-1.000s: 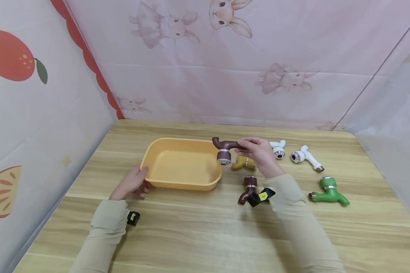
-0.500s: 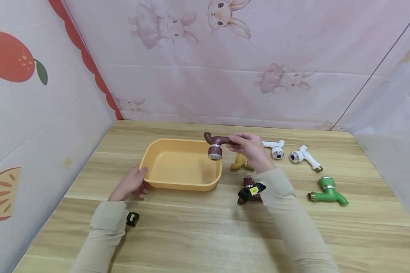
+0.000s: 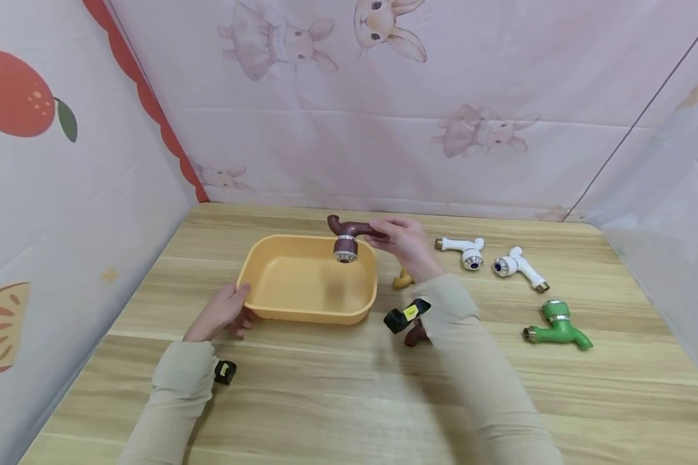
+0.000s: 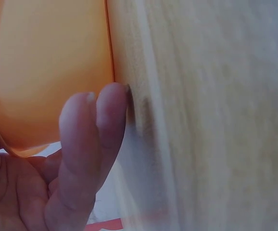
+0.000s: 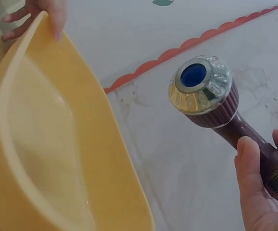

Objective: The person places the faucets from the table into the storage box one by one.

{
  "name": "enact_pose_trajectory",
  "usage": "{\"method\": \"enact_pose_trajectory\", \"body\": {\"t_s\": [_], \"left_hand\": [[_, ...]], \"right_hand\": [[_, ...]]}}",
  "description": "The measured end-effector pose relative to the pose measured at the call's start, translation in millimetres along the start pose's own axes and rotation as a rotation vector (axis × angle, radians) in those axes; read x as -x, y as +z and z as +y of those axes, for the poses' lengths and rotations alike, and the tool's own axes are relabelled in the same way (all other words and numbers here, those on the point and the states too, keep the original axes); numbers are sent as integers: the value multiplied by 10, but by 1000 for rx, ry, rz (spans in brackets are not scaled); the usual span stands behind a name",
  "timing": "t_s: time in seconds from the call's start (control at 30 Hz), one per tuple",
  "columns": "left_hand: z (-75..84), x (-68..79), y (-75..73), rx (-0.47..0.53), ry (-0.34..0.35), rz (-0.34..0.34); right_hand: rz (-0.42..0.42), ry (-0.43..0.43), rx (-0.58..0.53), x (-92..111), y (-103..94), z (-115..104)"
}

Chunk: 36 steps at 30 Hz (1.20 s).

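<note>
In, below or rightward of the right hand [image 3: 404, 245] were two brown taps [image 3: 346, 245], two white [image 3: 467, 248], one yellow [image 3: 403, 281], one green [image 3: 561, 330]; at the left hand [image 3: 220, 311], one basin [image 3: 308, 316].

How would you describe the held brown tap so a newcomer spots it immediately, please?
On the wood-grained table sits a yellow tray. Near its far right corner, the right hand holds the brown tap, knob down. Unlike the other brown tap, it is raised.
</note>
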State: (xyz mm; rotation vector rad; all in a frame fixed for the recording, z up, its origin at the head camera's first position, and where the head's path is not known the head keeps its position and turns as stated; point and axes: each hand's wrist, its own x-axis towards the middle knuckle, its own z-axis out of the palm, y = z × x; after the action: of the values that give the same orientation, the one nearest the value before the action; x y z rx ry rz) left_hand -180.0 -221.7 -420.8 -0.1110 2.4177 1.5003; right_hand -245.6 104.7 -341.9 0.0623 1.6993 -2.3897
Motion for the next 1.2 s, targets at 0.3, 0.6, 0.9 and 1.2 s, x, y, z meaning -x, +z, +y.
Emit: {"method": "enact_pose_trajectory", "body": {"t_s": [0.3,0.6,0.9,1.2], "left_hand": [[-1,-16,-5,-3,-7,4],[9,-24,-1,-4,-15,6],[3,-41,-2,2,0,8],[14,-74,5,-25,-15,10]], "right_hand": [[6,16,25,-91,196,70],[-6,52,35,-241,361,222],[-17,68,-5,-333,539,360],[-43,132,1,-377,676,453]]}}
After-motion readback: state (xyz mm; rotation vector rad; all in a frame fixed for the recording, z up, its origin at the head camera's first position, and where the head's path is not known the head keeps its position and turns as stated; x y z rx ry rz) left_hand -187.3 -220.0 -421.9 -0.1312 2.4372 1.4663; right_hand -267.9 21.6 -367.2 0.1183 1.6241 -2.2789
